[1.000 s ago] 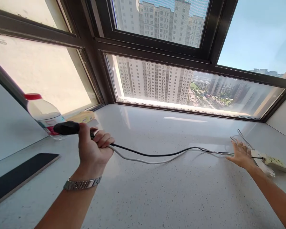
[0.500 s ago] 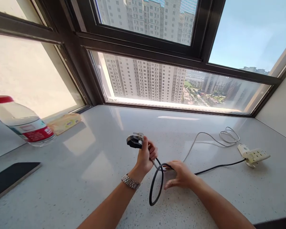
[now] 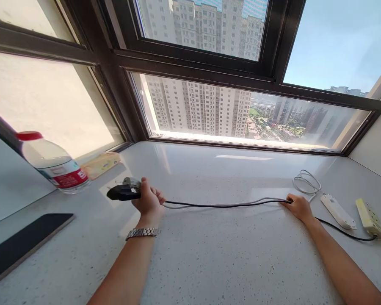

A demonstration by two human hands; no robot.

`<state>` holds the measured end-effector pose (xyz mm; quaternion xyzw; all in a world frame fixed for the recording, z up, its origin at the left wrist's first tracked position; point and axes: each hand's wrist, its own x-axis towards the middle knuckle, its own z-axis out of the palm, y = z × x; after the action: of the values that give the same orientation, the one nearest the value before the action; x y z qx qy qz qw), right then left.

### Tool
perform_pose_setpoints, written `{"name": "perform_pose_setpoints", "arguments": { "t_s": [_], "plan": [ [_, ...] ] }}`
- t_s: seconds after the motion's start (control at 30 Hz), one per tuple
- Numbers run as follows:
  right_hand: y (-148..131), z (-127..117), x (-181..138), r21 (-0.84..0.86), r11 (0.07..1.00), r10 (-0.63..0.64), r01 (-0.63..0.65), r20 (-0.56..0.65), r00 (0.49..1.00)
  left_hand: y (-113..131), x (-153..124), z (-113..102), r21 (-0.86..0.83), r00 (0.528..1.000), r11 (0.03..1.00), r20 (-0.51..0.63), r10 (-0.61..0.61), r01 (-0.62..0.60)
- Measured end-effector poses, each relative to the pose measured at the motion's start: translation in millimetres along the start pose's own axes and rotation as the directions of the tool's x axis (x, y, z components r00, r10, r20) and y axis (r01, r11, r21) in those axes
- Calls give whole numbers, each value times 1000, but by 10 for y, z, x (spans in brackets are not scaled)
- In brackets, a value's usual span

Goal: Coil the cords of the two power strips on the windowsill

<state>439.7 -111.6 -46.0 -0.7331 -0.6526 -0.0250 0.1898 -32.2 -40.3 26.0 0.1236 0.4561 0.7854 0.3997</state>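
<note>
My left hand (image 3: 148, 201), with a metal watch on its wrist, is closed round a black plug (image 3: 122, 192) and the near ends of two cords. A black cord (image 3: 222, 205) and a white cord (image 3: 257, 200) run side by side, stretched low over the speckled white counter (image 3: 216, 254), to my right hand (image 3: 298, 207). That hand grips both cords against the counter. Past it the black cord curves on to a yellowish power strip (image 3: 371, 218), and the white cord coils (image 3: 305, 182) beside a white power strip (image 3: 337, 211).
A water bottle with a red cap (image 3: 52, 163) lies tilted at the left by a yellow packet (image 3: 100, 164). A dark slab (image 3: 22, 243) lies at the left front edge. Dark window frames (image 3: 190, 63) close the back; a wall (image 3: 377, 140) stands at the right.
The hands were close together with the black cord looped between them; they have drawn apart, left hand leftward and right hand rightward, and the cords now lie pulled straight.
</note>
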Motion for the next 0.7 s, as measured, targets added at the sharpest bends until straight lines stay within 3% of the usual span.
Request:
{"name": "perform_pose_setpoints", "arguments": {
  "t_s": [0.13,0.27,0.33,0.43,0.5,0.57,0.63,0.7],
  "plan": [
    [709,-265,-88,22,997,79,-79,-32,996,50,-12,-31,-17,998,999,-48,47,-48],
    [1171,-455,-156,-27,987,158,-158,-13,987,16,-53,-42,-35,997,999,66,-34,36],
    [1327,-500,-148,-78,953,291,-293,-36,956,-43,-97,-22,-9,987,996,137,-82,84],
    [1365,-525,-112,-187,845,492,-502,-99,865,-175,-198,29,23,948,988,279,-153,153],
    [1169,-526,-121,-260,821,498,-509,-113,860,-269,-288,64,26,904,983,388,-178,183],
    [755,-509,-190,-285,886,366,-364,-49,929,-351,-389,91,27,866,984,470,-169,178],
    [148,-452,-311,-179,980,104,-85,98,990,-413,-494,109,36,826,989,545,-142,147],
    [-567,-337,-442,21,980,-197,197,225,954,-461,-597,116,56,780,991,612,-129,120]
  ]
}}
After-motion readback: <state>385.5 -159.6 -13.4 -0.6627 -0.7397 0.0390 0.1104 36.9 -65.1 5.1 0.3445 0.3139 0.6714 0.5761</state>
